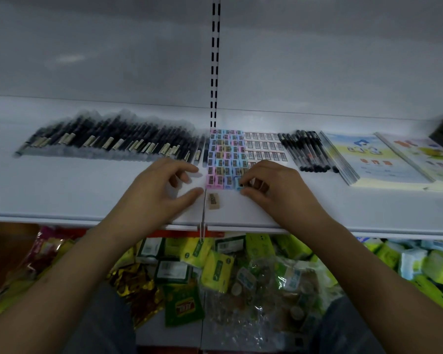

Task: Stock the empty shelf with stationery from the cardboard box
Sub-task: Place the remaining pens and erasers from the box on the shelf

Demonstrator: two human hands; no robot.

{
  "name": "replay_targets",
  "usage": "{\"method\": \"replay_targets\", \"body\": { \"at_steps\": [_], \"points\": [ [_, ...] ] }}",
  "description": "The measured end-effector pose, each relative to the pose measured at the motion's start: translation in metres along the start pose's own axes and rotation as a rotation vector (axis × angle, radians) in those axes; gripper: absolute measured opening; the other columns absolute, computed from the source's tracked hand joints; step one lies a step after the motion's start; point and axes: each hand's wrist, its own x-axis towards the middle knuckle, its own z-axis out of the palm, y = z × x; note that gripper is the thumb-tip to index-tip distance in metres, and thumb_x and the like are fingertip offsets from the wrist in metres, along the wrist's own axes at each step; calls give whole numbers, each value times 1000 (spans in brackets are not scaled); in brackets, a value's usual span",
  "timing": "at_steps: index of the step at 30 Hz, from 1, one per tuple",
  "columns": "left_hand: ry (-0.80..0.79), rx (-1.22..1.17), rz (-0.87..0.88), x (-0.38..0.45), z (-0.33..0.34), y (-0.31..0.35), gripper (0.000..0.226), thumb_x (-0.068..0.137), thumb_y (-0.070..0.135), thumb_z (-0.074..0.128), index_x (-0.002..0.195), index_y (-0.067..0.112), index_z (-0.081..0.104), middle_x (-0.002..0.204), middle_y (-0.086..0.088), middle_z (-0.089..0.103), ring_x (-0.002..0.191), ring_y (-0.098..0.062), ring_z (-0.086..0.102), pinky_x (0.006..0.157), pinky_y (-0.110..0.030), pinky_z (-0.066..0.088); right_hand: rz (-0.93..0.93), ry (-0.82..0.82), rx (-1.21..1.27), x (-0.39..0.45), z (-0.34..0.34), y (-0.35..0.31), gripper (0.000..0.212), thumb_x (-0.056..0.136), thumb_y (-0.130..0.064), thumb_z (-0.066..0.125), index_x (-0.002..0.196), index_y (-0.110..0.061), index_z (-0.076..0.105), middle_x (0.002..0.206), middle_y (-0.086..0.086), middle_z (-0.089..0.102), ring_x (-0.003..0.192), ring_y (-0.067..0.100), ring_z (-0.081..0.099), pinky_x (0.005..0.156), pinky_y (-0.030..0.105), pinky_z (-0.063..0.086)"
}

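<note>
A white shelf [87, 195] runs across a pale back wall, with a slotted upright [214, 60] at its middle. At the far left lies a long row of dark pens [108, 139] with pale labels, too blurred and tightly packed to count. The left hand [161, 190] hovers over bare shelf, its grip loose with fingers half curled and holding nothing. Just right of it sits a block of small pencil sharpeners [224, 154] in pink, blue, purple and green, about five columns wide and seven or eight rows deep; each has a dark blade on top. One tan sharpener [213, 201] lies alone in front of the block, apart from it. The right hand [274, 187] closes its grip on a blue sharpener [239, 184] at the block's front right corner. Beyond are rows of white erasers [264, 146], roughly ten black pens [307, 152], and two visible stacks of booklets [379, 157]. Below the shelf lie green and yellow packets [215, 267].
</note>
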Motion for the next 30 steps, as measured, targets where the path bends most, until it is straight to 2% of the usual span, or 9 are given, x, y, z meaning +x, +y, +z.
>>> {"method": "replay_targets", "body": {
  "at_steps": [3, 9, 12, 15, 18, 20, 23, 26, 30],
  "points": [
    [62, 62, -21, 7, -6, -11, 30, 85, 37, 70, 113, 34, 60, 102, 11, 55, 89, 2, 51, 70, -4, 35, 13, 10, -1, -1, 2, 0, 13, 88, -20, 71, 101, -19, 70, 104, -5, 64, 92, 10, 58, 84, 18, 41],
    [15, 146, -128, 13, -6, -31, 39, 86, 33, 72, 122, 31, 59, 107, 12, 49, 89, 5, 49, 69, -4, 34, 23, 22, -32, -2, 4, 4, 17, 91, -26, 67, 107, -25, 70, 108, -11, 65, 90, -2, 48, 79, 16, 38],
    [-18, 149, -96, 19, -4, -29, 36, 87, 35, 71, 121, 33, 60, 106, 11, 52, 87, 4, 51, 69, -6, 34, -10, 113, -46, -3, 5, 4, 18, 92, -24, 65, 110, -23, 69, 109, -8, 65, 94, 2, 53, 81, 16, 39],
    [-83, 152, -66, 25, -7, -25, 23, 91, 32, 67, 113, 33, 66, 105, 9, 58, 84, 0, 53, 70, -12, 39, -33, 166, -22, -7, 2, 2, 18, 94, -18, 60, 110, -21, 69, 106, -8, 64, 85, 0, 52, 74, 15, 41],
    [-131, 108, -94, 23, -16, -16, 12, 87, 37, 72, 98, 36, 68, 87, 11, 64, 73, -3, 58, 58, -11, 43, -20, 183, 31, -8, -2, 0, 19, 95, -14, 59, 109, -21, 70, 102, -8, 64, 76, 1, 54, 69, 12, 44],
    [-128, 68, -96, 18, -17, -7, 14, 81, 40, 77, 91, 35, 68, 75, 10, 65, 69, 0, 58, 56, -10, 44, -39, 176, 70, -9, -4, -2, 17, 94, -16, 61, 108, -20, 70, 100, -8, 64, 76, 3, 56, 69, 13, 45],
    [-117, 32, -89, 12, -7, 8, 19, 75, 43, 79, 86, 32, 68, 68, 9, 65, 68, 2, 60, 59, -9, 45, -67, 78, 179, -10, -3, -15, 18, 92, -24, 66, 109, -21, 70, 101, -9, 63, 81, 3, 57, 71, 11, 45],
    [-147, 15, -51, 9, 5, 14, 26, 73, 47, 76, 89, 28, 71, 64, 9, 62, 64, -3, 60, 57, -15, 47, -73, -35, 191, -11, 7, -33, 24, 90, -30, 68, 114, -25, 69, 105, -12, 63, 90, 0, 55, 80, 16, 45],
    [-126, -29, -13, 5, 8, 15, 42, 68, 55, 66, 96, 24, 73, 66, 10, 62, 66, -3, 59, 58, -12, 45, -64, -19, 158, -18, 14, -35, 19, 91, -29, 66, 107, -21, 73, 102, -7, 65, 95, 6, 56, 86, 25, 46]
  ]
}}
